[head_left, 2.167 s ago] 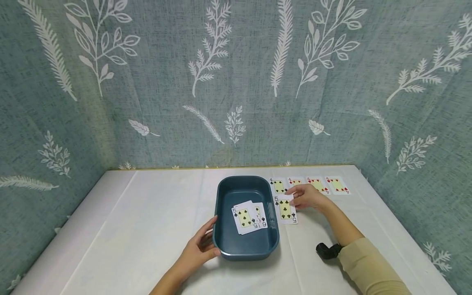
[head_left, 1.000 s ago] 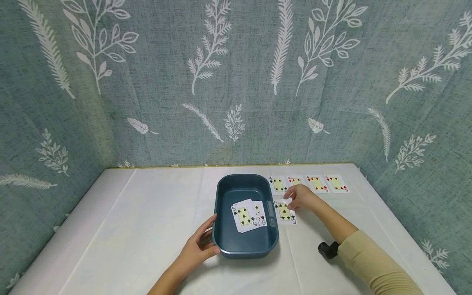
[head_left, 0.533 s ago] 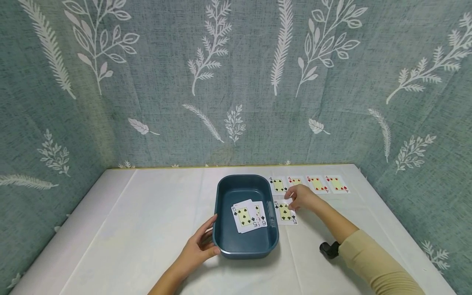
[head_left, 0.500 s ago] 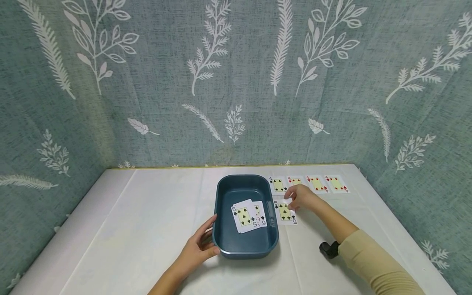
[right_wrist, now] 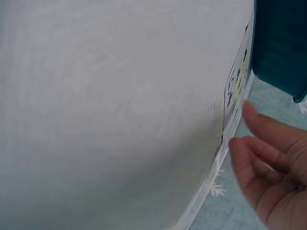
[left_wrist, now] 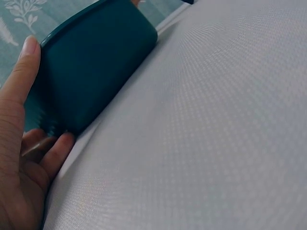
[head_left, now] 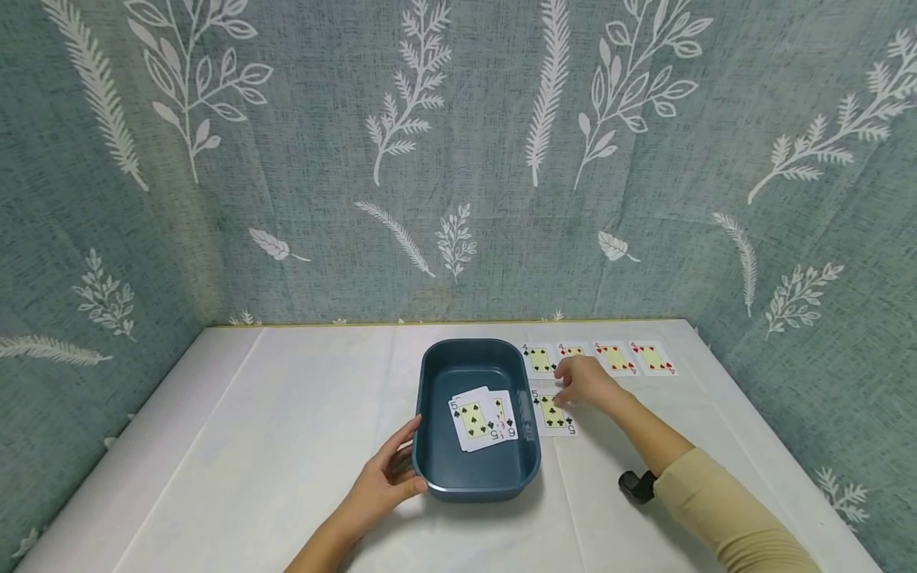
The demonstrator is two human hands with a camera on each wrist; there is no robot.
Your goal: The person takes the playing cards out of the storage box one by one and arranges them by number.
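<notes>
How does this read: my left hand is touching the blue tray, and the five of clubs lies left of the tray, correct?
Not quite: the head view shows the five of clubs lying right of the blue tray. Your left hand is touching the tray.

Leafy backdrop [head_left: 494,151] (grey-green); white tabletop [head_left: 279,422]

Cards [head_left: 474,423] lie in the tray [head_left: 473,477] — right of it, a five [head_left: 553,420] before four fours [head_left: 612,359].
</notes>
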